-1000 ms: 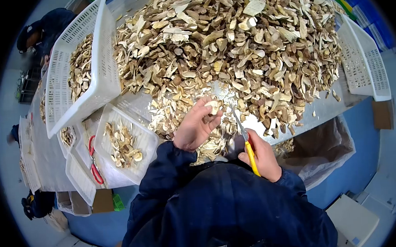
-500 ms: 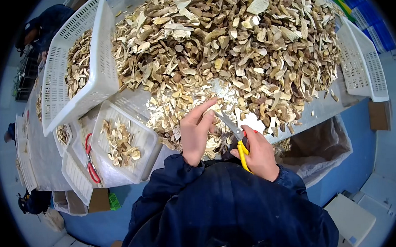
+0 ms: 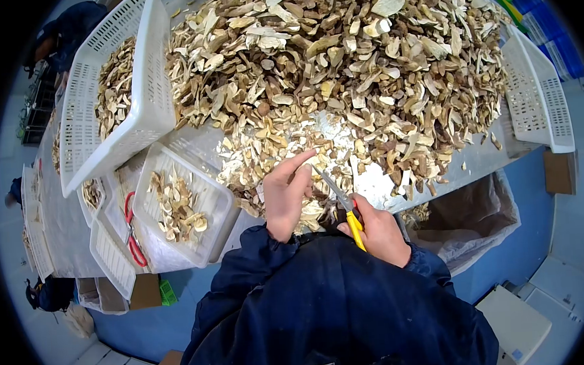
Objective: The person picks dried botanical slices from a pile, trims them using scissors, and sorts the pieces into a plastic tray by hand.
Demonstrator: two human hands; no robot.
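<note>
My left hand (image 3: 285, 197) is raised over the near edge of a heap of dried mushroom slices (image 3: 393, 104). Its index finger points out and the thumb tip sits apart from it; I make out nothing between them, and the other fingers are mostly hidden. Scissors (image 3: 352, 220) with yellow and red handles are gripped in my right hand (image 3: 382, 234). Their blades lie nearly together and point up-left, the tips close to my left fingertips. Below the blades, small pale mushroom bits (image 3: 258, 158) are scattered on the metal table (image 3: 374, 181).
To the left stand a tall white basket (image 3: 152, 91) of slices and a shallow plastic tray (image 3: 224, 216) holding several pieces. Red-handled scissors (image 3: 133, 230) lie beside it. Another white basket (image 3: 535, 97) is at right, above a lined bin (image 3: 472, 219). A person (image 3: 76, 32) is at upper left.
The scissor blades have come together, and the right hand's fingers have closed around the handles. A pale piece at my left fingertips no longer shows. My left hand has shifted slightly left.
</note>
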